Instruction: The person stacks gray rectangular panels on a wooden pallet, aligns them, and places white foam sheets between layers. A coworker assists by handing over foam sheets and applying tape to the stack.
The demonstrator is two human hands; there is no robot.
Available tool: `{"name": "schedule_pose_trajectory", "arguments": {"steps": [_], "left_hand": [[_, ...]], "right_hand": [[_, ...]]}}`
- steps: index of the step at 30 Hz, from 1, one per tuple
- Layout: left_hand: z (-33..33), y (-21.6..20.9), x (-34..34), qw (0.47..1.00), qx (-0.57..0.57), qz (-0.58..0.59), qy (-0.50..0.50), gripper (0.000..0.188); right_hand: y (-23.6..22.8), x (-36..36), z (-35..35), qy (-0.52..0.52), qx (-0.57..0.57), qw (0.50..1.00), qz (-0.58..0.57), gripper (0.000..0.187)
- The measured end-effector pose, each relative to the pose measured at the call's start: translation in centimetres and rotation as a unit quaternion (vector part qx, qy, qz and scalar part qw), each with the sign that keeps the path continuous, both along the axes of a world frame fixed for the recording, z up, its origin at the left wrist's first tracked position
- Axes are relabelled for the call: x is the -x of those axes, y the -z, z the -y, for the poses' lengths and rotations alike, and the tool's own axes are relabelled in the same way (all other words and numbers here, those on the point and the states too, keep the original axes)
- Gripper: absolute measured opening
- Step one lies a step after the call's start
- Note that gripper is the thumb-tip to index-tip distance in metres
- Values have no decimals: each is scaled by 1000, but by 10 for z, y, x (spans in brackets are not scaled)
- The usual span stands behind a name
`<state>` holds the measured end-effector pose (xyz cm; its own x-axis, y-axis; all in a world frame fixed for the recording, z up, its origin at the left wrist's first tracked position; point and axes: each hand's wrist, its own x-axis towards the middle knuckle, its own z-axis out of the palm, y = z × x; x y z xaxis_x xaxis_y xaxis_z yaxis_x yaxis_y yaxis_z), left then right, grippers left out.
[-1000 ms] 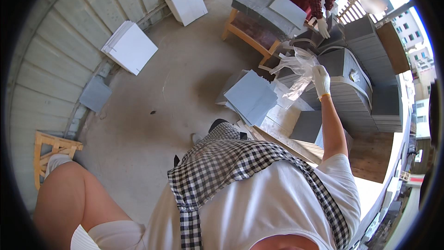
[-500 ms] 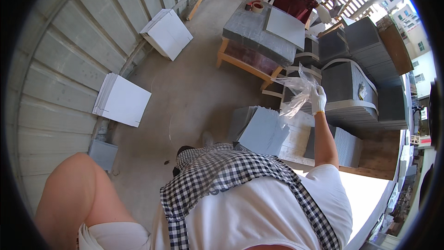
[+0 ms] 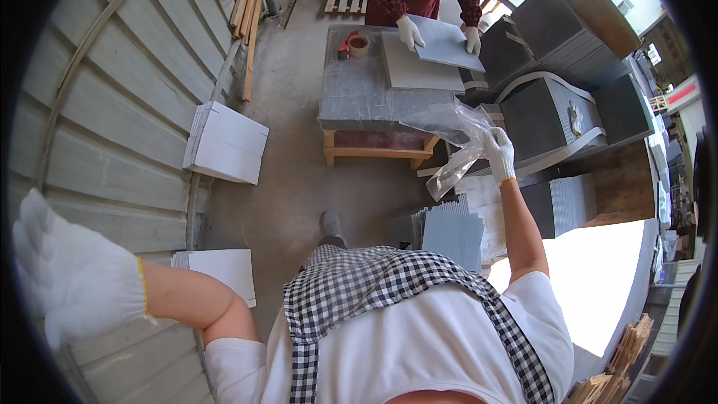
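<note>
My right hand, in a white knit glove, grips a crumpled clear plastic sheet by its right end. The rest of the plastic hangs to the left, close to the near edge of the worktable; whether it is a bag or loose film is not plain. Out at the far left, in front of the ribbed wall, my gloved left hand is raised and somewhat blurred, its fingers apart and nothing seen in them. Grey panels stand in a row below the plastic.
Across the table, a co-worker's gloved hands hold a grey panel over a white panel. A tape roll lies on the table. Strapped stacks of dark panels crowd the right. White panel stacks lean along the ribbed wall.
My left hand has come into view at the far left. The view has shifted forward and turned. My right hand still holds the plastic. The co-worker now holds a panel over the table.
</note>
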<state>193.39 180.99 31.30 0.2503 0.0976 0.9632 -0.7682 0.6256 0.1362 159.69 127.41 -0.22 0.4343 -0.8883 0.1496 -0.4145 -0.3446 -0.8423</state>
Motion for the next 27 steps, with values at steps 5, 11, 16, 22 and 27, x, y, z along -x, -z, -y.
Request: {"name": "schedule_pose_trajectory", "arguments": {"steps": [5, 11, 16, 22, 27], "left_hand": [[193, 184, -100, 800, -351, -487, 3, 51], [309, 300, -69, 625, -664, -362, 194, 41], [374, 330, -37, 533, -691, -406, 272, 35], [413, 362, -37, 474, -749, -407, 219, 33], [446, 385, -24, 431, -751, -459, 199, 38]], "right_hand": [[-24, -29, 7, 75, -5, 997, -2, 23], [-43, -71, 11, 91, -88, 989, 72, 18], [-29, -89, 37, 102, -99, 984, 105, 15], [0, -96, 98, 68, -166, 973, 146, 18], [13, -107, 155, 29, -227, 963, 141, 19]]}}
